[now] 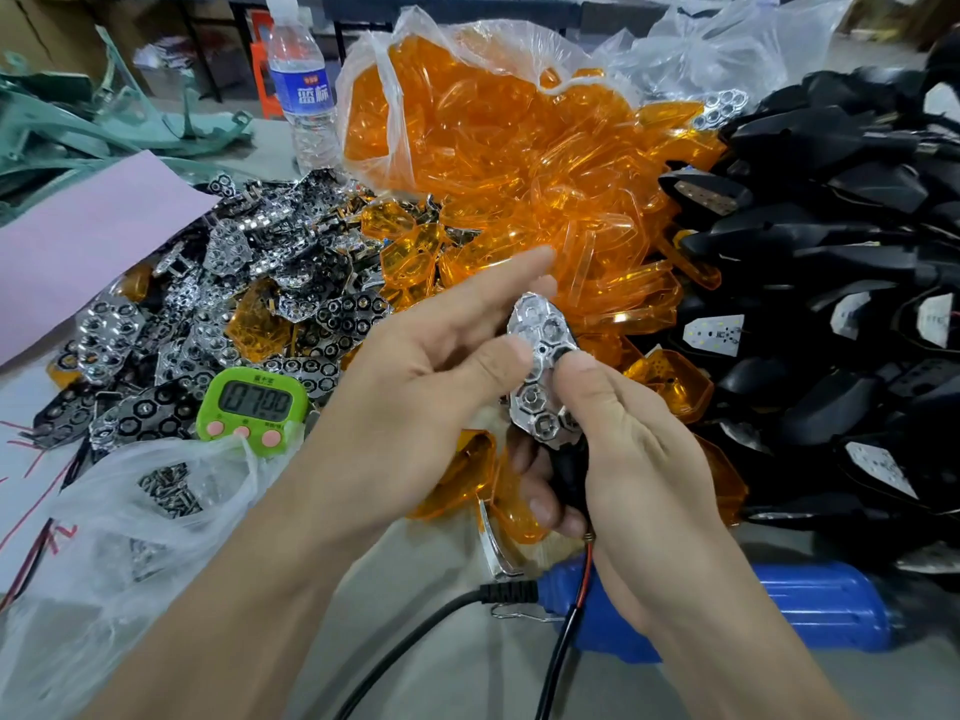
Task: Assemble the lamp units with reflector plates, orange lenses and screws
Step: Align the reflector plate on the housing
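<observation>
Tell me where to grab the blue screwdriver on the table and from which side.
Grip the blue screwdriver round its thick barrel, on the stretch showing right of the right forearm, coming down from above. It lies flat on its side on the table, its cable enters the left end, and black lamp housings crowd its far side.

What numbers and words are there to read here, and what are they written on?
"07:00": on the screen of the green timer.
Two big white Chinese characters: on the blue label of the water bottle, too blurred to read for sure.
Tiny print above the timer's screen: too small to read.
Red pen marks on the white paper: scribbles, no readable word.
</observation>
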Demonstrator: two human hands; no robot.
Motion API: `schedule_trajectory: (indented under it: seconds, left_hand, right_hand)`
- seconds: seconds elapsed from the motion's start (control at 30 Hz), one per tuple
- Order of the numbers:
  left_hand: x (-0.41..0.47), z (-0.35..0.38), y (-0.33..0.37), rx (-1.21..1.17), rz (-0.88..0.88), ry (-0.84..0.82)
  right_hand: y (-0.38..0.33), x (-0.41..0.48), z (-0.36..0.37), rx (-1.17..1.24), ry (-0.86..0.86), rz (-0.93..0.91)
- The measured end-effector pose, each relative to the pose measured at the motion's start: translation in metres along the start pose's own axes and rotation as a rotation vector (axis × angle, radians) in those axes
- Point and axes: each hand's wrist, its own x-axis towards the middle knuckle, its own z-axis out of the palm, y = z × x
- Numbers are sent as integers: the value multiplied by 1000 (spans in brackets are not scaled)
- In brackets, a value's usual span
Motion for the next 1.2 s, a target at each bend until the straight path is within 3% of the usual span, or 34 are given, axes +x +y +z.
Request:
schedule_trajectory:
  seconds: [0.07, 0.3, 0.5, 0.63, 0.8, 0.93, 1.1, 1.2]
  left_hand:
    - [1, -2, 0, -159, -71, -31]
    - [2, 1, 0, -278, -117, -28]
    - [-1, 5, 1, -194, -121, 55]
    - [0, 6, -1, -192, -226, 103]
    - [2, 8, -4, -3, -124, 203]
    - [2, 10, -7, 12, -119, 239]
    - [6, -3, -1, -300, -236, 336]
    - [9, -13, -1, -425, -284, 358]
  right_hand:
    - [0, -1, -1, 25, -7, 12]
    - [-1, 2, -5, 0, -82, 31]
    - [5, 4, -3, -37, -44, 3]
    - [5, 3, -1, -109, -28, -46]
    - [6, 1, 3, -227, 6, -89]
    - [8, 2, 4, -291, 18, -62]
    - [-8, 2, -8, -15, -213, 162]
    - [-13, 2, -17, -88, -256, 171]
